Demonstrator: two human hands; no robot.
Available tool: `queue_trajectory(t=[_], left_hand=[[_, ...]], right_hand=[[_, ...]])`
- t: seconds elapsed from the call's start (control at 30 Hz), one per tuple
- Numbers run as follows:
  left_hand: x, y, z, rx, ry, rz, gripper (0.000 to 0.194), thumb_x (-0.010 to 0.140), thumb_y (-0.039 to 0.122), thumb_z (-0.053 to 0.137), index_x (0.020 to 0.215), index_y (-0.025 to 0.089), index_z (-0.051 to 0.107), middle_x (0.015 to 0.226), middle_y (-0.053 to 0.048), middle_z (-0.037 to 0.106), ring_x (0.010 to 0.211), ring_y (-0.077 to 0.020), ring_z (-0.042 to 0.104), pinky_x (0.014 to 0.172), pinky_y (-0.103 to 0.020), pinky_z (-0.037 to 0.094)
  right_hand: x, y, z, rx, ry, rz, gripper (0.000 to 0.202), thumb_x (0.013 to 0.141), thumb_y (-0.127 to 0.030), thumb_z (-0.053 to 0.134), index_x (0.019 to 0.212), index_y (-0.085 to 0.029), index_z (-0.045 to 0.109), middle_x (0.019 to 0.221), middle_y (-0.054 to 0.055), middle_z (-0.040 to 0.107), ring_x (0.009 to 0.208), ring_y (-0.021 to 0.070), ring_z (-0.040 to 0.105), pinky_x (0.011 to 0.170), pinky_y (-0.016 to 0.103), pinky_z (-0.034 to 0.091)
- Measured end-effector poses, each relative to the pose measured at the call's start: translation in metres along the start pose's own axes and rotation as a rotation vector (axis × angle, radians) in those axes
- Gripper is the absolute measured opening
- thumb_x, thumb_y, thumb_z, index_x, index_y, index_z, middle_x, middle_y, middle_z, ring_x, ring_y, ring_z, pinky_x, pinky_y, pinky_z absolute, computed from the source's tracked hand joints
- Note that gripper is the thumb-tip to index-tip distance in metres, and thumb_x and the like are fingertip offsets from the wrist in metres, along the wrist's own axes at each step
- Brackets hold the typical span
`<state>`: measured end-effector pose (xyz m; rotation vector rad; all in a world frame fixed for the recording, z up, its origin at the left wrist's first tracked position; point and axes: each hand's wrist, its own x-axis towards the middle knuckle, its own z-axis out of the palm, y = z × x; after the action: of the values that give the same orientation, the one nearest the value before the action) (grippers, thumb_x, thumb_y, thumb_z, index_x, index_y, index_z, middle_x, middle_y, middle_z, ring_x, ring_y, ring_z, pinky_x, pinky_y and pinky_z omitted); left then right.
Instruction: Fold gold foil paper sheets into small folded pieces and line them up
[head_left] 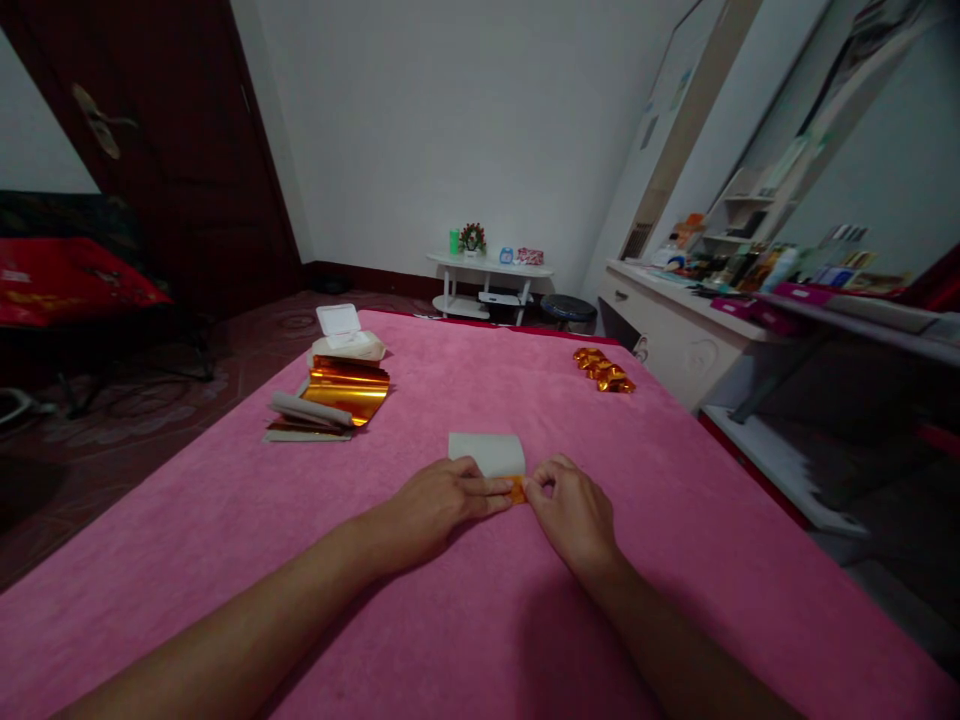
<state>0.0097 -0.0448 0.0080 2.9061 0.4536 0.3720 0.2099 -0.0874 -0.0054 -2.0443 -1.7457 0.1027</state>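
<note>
A sheet of foil paper (487,454), grey-white on its upturned side, lies on the pink cloth in front of me. Along its near edge a strip shows the gold-orange face, as if folded over. My left hand (450,495) rests on this strip with its fingers stretched out flat, hiding much of it. At the strip's right end, the thumb and forefinger of my right hand (570,500) are pinched together on the paper's edge. How much paper lies between those fingertips is too small to make out.
Gold and grey foil sheets (349,388) lie at the left edge, beside a white open box (341,325). Several folded gold foil pieces (602,370) sit at the far right. Beyond stand a white side table (487,264), a dark stool (568,307) and a white dresser (675,315).
</note>
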Motion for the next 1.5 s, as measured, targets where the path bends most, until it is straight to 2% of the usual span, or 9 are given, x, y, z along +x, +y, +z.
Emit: queue_trajectory(t=[0.27, 0.43, 0.63, 0.9, 1.07, 1.17, 1.27, 1.4, 1.5], left_hand=[[-0.002, 0.001, 0.001, 0.005, 0.027, -0.039, 0.042, 0.093, 0.017, 0.043, 0.131, 0.032, 0.051, 0.132, 0.002, 0.057, 0.097, -0.0186, 0.050, 0.086, -0.032, 0.040], [-0.003, -0.004, 0.011, -0.025, 0.070, -0.055, 0.031, 0.086, 0.014, 0.053, 0.112, 0.025, 0.066, 0.111, -0.004, 0.068, 0.095, -0.0201, 0.052, 0.086, -0.033, 0.041], [-0.005, -0.007, 0.014, -0.104, 0.088, -0.043, 0.034, 0.083, 0.008, 0.053, 0.109, 0.024, 0.067, 0.097, -0.006, 0.071, 0.092, -0.0196, 0.056, 0.087, -0.033, 0.042], [-0.018, 0.002, 0.001, -0.059, 0.096, -0.032, 0.051, 0.083, 0.003, 0.045, 0.128, 0.025, 0.052, 0.130, -0.003, 0.058, 0.114, -0.0157, 0.054, 0.093, -0.030, 0.040], [-0.022, 0.033, -0.010, 0.232, 0.107, -0.231, 0.022, 0.087, 0.022, 0.047, 0.093, 0.017, 0.068, 0.094, -0.011, 0.070, 0.096, -0.0244, 0.061, 0.094, -0.046, 0.036], [-0.007, 0.058, -0.011, 0.262, 0.124, -0.317, 0.034, 0.089, 0.038, 0.046, 0.083, 0.013, 0.069, 0.090, -0.014, 0.069, 0.099, -0.0307, 0.059, 0.099, -0.054, 0.030], [0.014, 0.074, 0.000, 0.072, 0.178, -0.331, 0.063, 0.088, 0.058, 0.041, 0.124, 0.008, 0.055, 0.129, -0.021, 0.054, 0.121, -0.0326, 0.049, 0.107, -0.049, 0.028], [0.017, 0.071, 0.020, -0.126, 0.104, -0.398, 0.103, 0.076, 0.077, 0.037, 0.143, 0.000, 0.025, 0.148, -0.028, 0.024, 0.138, -0.0364, 0.024, 0.110, -0.048, 0.025], [-0.005, 0.058, 0.022, -0.070, 0.016, -0.429, 0.105, 0.076, 0.078, 0.035, 0.144, -0.001, 0.023, 0.149, -0.029, 0.015, 0.140, -0.0362, 0.014, 0.112, -0.050, 0.020]], right_hand=[[-0.003, -0.005, -0.007, 0.102, 0.088, -0.096, 0.014, 0.086, -0.022, 0.046, 0.086, -0.020, 0.060, 0.095, 0.005, 0.063, 0.083, 0.0177, 0.062, 0.070, 0.028, 0.045], [-0.045, -0.039, 0.007, 0.224, -0.083, -0.417, 0.071, 0.086, -0.038, 0.050, 0.145, -0.010, 0.021, 0.148, 0.018, 0.031, 0.136, 0.0261, 0.030, 0.109, 0.043, 0.030], [-0.058, -0.054, 0.015, 0.097, -0.303, -0.319, 0.095, 0.084, -0.053, 0.050, 0.146, 0.003, 0.006, 0.153, 0.022, -0.001, 0.142, 0.0280, -0.002, 0.115, 0.046, 0.017], [-0.050, -0.013, -0.016, -0.130, -0.401, -0.379, 0.087, 0.084, -0.059, 0.047, 0.146, -0.003, 0.022, 0.153, 0.019, 0.009, 0.142, 0.0294, 0.008, 0.115, 0.046, 0.013], [-0.049, -0.007, -0.021, -0.172, -0.376, -0.404, 0.078, 0.087, -0.054, 0.044, 0.146, -0.006, 0.026, 0.153, 0.016, 0.017, 0.141, 0.0280, 0.015, 0.115, 0.048, 0.015], [-0.051, -0.007, -0.016, -0.165, -0.324, -0.422, 0.073, 0.087, -0.049, 0.045, 0.143, -0.004, 0.031, 0.151, 0.019, 0.021, 0.140, 0.0302, 0.018, 0.114, 0.051, 0.017], [-0.051, -0.005, -0.012, -0.124, -0.270, -0.480, 0.063, 0.088, -0.035, 0.045, 0.143, -0.008, 0.033, 0.149, 0.017, 0.030, 0.138, 0.0290, 0.026, 0.113, 0.050, 0.021], [-0.049, -0.003, -0.009, -0.129, -0.264, -0.503, 0.063, 0.085, -0.030, 0.046, 0.144, -0.010, 0.033, 0.148, 0.017, 0.032, 0.137, 0.0293, 0.030, 0.112, 0.050, 0.025], [-0.050, -0.001, -0.008, -0.200, -0.264, -0.472, 0.066, 0.085, -0.035, 0.046, 0.142, -0.004, 0.034, 0.149, 0.019, 0.027, 0.138, 0.0304, 0.025, 0.113, 0.050, 0.022]])
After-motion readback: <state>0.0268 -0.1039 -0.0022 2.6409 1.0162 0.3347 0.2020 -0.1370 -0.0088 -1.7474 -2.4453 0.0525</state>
